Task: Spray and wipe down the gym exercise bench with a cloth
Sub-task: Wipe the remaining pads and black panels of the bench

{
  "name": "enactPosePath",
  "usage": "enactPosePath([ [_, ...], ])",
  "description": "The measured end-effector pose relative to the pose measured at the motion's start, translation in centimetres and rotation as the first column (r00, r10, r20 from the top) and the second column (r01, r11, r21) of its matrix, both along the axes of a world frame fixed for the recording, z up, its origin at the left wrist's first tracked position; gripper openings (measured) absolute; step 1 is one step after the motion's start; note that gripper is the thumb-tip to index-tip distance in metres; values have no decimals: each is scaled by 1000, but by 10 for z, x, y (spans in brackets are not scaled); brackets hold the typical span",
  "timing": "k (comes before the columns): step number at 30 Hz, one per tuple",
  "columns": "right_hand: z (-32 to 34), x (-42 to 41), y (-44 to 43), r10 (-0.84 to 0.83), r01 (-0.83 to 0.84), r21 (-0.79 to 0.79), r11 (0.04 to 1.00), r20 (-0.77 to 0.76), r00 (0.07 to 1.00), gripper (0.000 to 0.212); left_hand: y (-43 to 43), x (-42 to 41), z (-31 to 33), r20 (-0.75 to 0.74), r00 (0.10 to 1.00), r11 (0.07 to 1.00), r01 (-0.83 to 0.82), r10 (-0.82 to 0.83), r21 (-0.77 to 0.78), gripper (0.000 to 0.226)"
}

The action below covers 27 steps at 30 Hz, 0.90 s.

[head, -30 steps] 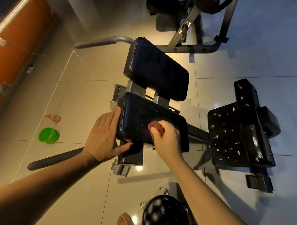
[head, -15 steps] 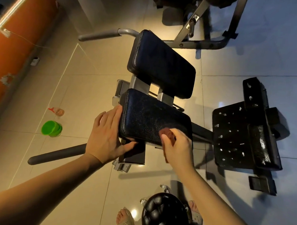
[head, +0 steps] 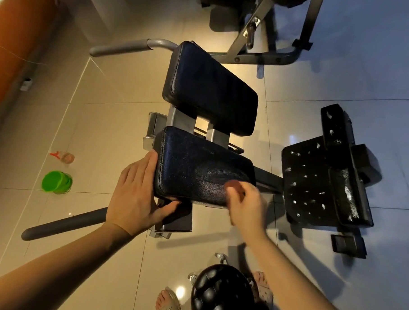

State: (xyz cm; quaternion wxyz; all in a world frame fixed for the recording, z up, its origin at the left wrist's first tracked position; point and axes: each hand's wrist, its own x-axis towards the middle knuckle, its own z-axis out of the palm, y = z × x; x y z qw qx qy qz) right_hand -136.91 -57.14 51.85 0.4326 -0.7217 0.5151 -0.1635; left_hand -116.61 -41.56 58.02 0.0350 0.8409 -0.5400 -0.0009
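Bench pad (head: 198, 168), the nearer of the two black cushions, sits right between the two hands, so I'd call this the wiping bit, not the spraying bit. The right hand (head: 246, 203) has its fingers curled tight round a small reddish-brown cloth (head: 233, 186). It's bunched so only a lump pokes out past the fingertips, pressed on the pad's near right corner. It's blurry there, so I can't tell how much cloth is actually touching. The left hand (head: 136, 196) isn't gripping anything. Its fingers are straight and together, flat against the pad's left end, with the thumb stretched along under the near edge to brace it.

My take on doing this well:
- Spread the cloth out a little so more than a lump makes contact.
- Work in overlapping strokes from the right fingertips across toward the left fingers.
- Go over the rolled edges and seams too.
- Have the left palm push back against each stroke.

The far pad (head: 208, 87), beyond both sets of fingertips, probably wants the same treatment. The spray bottle (head: 64, 157) lies on the floor well out past the left knuckles, near a green tub (head: 57, 182), so a re-spray means letting go.
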Motion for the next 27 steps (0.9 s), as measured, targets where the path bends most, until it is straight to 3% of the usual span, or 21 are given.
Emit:
enactPosePath([
  [3,-34,-2,-54,-221,248,112,962,-212,952,18,-1,0,0,3,1000,1000,4,-4,-14,111],
  [5,-30,31,-67,-253,275,110,955,-183,950,20,0,0,-1,2,1000,1000,-1,1,-9,112],
  [8,8,77,-37,-75,69,74,995,78,994,19,0,-1,-1,2,1000,1000,-2,2,-5,112],
  [11,21,53,-10,190,-192,-5,981,150,970,15,1,0,-1,-8,1000,1000,-3,3,-14,112],
  [13,-3,21,-31,120,-120,7,993,12,993,16,1,0,-2,-13,1000,1000,-3,3,-5,113],
  [16,-30,16,-80,-142,167,85,982,-244,959,22,0,1,-3,-2,1000,1000,-1,1,-8,114],
  [18,-23,53,-83,-193,214,83,973,-210,959,21,0,2,-4,2,1000,1000,-1,1,-6,114],
  [20,5,95,-58,-135,136,73,988,-19,991,19,1,1,-4,4,1000,1000,-7,7,1,114],
  [22,39,105,-21,53,-63,51,997,170,984,19,1,-1,-3,-23,1000,1000,-15,15,11,113],
  [24,48,78,3,243,-249,11,968,189,951,18,1,0,-3,-35,999,1000,-13,14,13,113],
  [27,14,24,-14,176,-176,15,984,0,984,17,2,0,-2,-30,1000,1000,-9,9,10,112],
])
